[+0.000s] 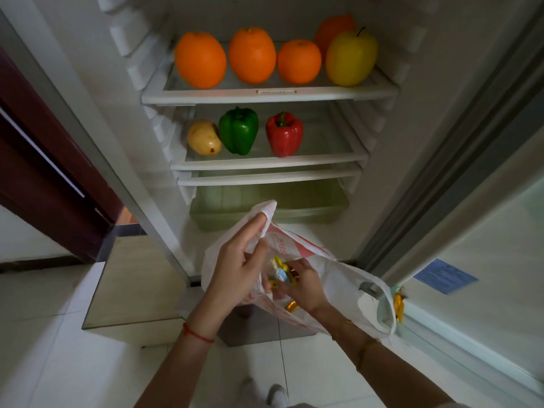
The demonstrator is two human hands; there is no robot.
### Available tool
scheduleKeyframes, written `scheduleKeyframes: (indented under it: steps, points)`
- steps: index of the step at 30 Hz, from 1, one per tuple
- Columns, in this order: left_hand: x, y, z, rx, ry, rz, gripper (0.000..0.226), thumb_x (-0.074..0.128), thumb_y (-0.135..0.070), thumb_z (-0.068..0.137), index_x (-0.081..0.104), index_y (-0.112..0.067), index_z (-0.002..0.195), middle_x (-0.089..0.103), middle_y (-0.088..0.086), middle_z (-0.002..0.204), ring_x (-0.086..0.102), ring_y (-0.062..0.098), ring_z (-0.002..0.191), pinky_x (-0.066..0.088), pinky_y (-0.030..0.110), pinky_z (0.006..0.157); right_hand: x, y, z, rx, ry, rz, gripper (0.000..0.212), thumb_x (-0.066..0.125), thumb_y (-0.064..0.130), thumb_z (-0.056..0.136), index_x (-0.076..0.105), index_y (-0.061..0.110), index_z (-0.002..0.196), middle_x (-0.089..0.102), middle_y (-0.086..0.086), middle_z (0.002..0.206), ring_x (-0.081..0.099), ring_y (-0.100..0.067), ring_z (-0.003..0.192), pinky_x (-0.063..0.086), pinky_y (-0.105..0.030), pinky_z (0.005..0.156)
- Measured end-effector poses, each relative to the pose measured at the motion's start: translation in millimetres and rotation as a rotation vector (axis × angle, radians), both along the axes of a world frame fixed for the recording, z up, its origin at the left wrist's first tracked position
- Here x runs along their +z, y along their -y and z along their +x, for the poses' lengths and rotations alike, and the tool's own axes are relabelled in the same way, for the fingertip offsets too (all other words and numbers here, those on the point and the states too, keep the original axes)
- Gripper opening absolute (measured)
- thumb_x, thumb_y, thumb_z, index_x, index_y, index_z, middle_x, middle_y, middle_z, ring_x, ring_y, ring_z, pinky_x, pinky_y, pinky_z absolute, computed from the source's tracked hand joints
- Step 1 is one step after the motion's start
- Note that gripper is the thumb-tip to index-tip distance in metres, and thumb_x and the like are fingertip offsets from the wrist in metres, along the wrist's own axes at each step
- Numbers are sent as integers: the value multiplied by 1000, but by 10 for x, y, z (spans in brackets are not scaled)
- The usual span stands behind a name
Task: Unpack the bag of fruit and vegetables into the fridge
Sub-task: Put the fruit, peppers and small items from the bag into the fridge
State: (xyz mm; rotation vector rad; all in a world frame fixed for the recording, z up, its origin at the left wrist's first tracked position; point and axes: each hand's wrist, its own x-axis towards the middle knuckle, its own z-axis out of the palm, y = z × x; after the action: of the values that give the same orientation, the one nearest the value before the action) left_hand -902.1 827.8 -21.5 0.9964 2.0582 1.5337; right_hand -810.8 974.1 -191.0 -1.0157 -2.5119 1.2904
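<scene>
A thin, crinkled white plastic bag hangs at six o'clock below the open fridge. The left hand pinches its rim — fingers closed on the film. The right hand, inside, curls around small glossy wrapped pieces — grasp partly hidden.

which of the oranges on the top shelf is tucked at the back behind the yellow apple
The far-right orange. It sits at the back, partly hidden by the yellow apple, while the other three stand in a row along the front of the top shelf.
</scene>
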Motion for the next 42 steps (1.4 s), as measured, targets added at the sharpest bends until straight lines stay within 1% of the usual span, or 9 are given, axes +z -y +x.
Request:
scheduleKeyframes:
  steps: [4,7,9,16,19,24,30,36,42]
  points:
    - [-24,-85,14,15,-43,-5,45,50,-6,94,46,-24,135,57,32,118,50,2,46,33,6,47,321,34,249,-183,-119,-147,34,81,30,77,72,18,107,72,2,100,68,-10,87,56,-20,78]
    - [-25,-172,86,-10,-70,40,46,51,-9,94,45,-24,136,57,2,134,61,24,96,52,22,70,557,6,518,-315,-233,-310,22,80,19,78,74,14,98,76,-1,91,71,-14,82,57,-28,80]
    - [3,-232,151,-52,-81,46,46,50,-9,94,45,-22,138,49,-15,135,55,9,112,49,24,91,700,-37,729,-388,-317,-385,19,79,17,79,75,12,97,77,-2,89,72,-14,84,57,-31,83]
    - [64,-432,379,-140,-101,58,48,48,-11,96,38,-23,141,39,-26,130,36,-34,104,33,-9,78,987,-356,1614,-780,-410,-235,20,79,17,80,68,10,94,73,-5,86,70,-17,79,59,-31,72]
    - [52,-475,417,-121,-131,47,48,48,-15,96,37,-26,142,39,-23,132,48,0,122,41,3,87,844,-492,2054,-921,-302,-210,27,82,20,76,66,8,95,73,-11,90,71,-25,83,59,-42,79]
    - [-20,-464,394,-131,-131,33,48,47,-19,96,37,-31,142,43,-20,136,61,30,107,52,24,82,592,-718,2316,-1010,-36,-240,25,83,24,73,65,11,84,71,-8,77,72,-29,79,58,-49,84]
    - [6,-391,374,-144,-80,31,49,47,-12,96,39,-25,142,43,-19,134,46,-26,103,38,-5,74,370,-1023,2049,-912,178,-310,38,84,29,71,68,-5,69,73,-24,81,72,-33,73,60,-45,79]
    - [19,-321,360,-131,-126,47,51,47,-8,95,39,-28,142,52,-25,124,57,-1,63,45,12,55,218,-1000,1881,-795,473,-188,35,82,30,69,68,-1,81,61,-13,78,57,-26,72,43,-28,56]
    - [-1,-251,333,-70,-120,27,47,48,-4,94,44,-17,139,51,-6,136,53,-14,56,38,2,51,386,-938,1872,-741,537,-3,38,76,39,77,59,4,76,59,-11,76,53,-24,64,35,-27,52]
